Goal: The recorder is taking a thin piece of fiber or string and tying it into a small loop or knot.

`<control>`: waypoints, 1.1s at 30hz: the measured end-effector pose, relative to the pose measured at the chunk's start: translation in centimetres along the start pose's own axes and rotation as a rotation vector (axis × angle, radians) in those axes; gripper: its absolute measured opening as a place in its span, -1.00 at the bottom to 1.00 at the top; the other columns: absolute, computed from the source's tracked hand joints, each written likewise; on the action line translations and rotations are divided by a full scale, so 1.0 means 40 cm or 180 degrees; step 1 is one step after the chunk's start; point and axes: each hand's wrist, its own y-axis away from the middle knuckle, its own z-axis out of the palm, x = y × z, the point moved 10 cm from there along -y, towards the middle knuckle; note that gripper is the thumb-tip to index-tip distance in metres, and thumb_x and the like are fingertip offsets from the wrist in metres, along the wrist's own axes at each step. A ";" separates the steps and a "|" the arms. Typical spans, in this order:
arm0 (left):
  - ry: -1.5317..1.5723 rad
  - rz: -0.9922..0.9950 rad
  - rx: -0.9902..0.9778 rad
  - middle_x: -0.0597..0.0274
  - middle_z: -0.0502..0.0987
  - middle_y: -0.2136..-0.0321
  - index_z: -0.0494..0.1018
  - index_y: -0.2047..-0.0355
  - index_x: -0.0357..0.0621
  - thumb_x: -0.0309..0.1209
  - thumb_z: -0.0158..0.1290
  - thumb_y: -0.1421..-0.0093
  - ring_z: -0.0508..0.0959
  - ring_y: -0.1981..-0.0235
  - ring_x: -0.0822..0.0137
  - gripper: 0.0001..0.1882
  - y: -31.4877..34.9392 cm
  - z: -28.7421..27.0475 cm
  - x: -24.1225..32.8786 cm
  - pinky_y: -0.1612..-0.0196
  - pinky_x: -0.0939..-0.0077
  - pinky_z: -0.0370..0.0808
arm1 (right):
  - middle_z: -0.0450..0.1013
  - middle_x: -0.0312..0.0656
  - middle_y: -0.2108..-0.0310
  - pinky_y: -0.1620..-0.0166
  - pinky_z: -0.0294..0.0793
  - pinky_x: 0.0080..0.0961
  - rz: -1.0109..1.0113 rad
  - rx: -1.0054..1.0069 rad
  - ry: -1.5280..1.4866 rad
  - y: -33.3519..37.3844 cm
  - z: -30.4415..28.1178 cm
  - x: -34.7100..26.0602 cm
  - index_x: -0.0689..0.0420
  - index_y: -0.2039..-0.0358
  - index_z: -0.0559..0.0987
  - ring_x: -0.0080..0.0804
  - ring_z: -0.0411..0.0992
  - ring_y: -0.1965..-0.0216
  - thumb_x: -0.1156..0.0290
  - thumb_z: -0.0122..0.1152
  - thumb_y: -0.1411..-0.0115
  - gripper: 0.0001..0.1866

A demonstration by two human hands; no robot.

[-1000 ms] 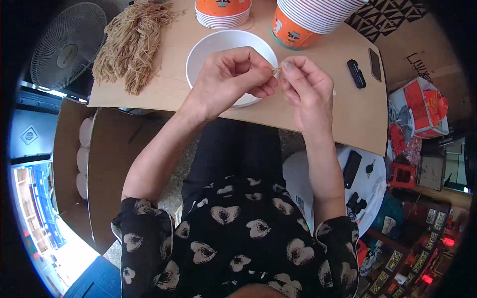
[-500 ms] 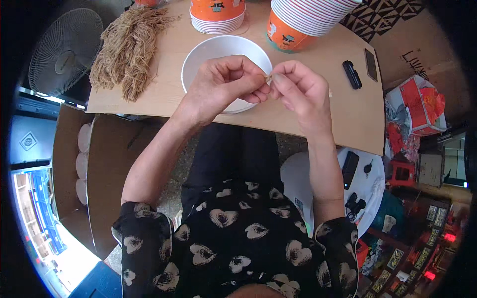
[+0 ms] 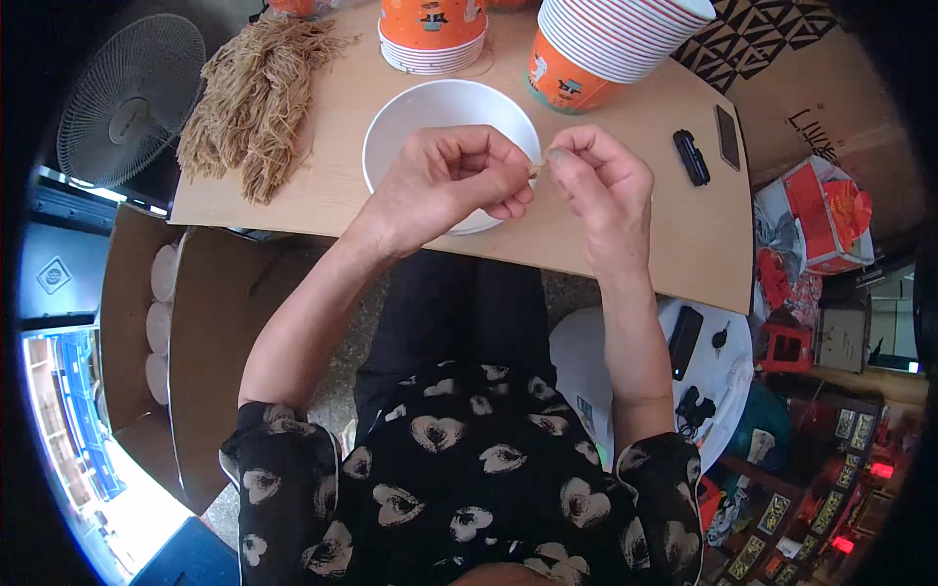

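Over the near part of a white paper tub [image 3: 391, 115], my left hand [image 3: 440, 186] pinches a tiny tan strand [image 3: 535, 170] between thumb and forefinger. My right hand [image 3: 606, 190] pinches just beside it, to the right of the tub; its fingertips face those of my left hand. Most of the strand is hidden by the fingers, so its full shape is unclear. At the left of the table lies a bundle of tan strings [image 3: 256, 107], loose and frayed in look.
Orange printed paper tubs [image 3: 433, 24] and a taller, leaning stack of tubs [image 3: 596, 49] stand at the back of the table [image 3: 684, 234]. To the right lie a black device [image 3: 691, 157] and a phone [image 3: 728, 135]. A fan [image 3: 127, 117] and an open carton [image 3: 210, 342] are leftward.
My hands have moved slightly apart, with a wider gap between the fingertips. Both keep their pinch. The whole view has shifted a little, so the table sits lower.
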 end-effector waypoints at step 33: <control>-0.0089 0.0049 0.0328 0.49 0.49 0.55 0.58 0.27 -0.17 -0.37 0.16 -0.24 0.41 0.53 0.70 -0.85 -0.022 0.001 -0.001 0.50 0.82 0.28 | 0.46 -0.40 0.45 0.39 0.32 -0.80 -0.0179 0.0244 -0.0104 0.004 -0.007 -0.021 0.29 0.33 0.55 -0.80 0.35 0.45 0.50 0.21 -0.20 -0.89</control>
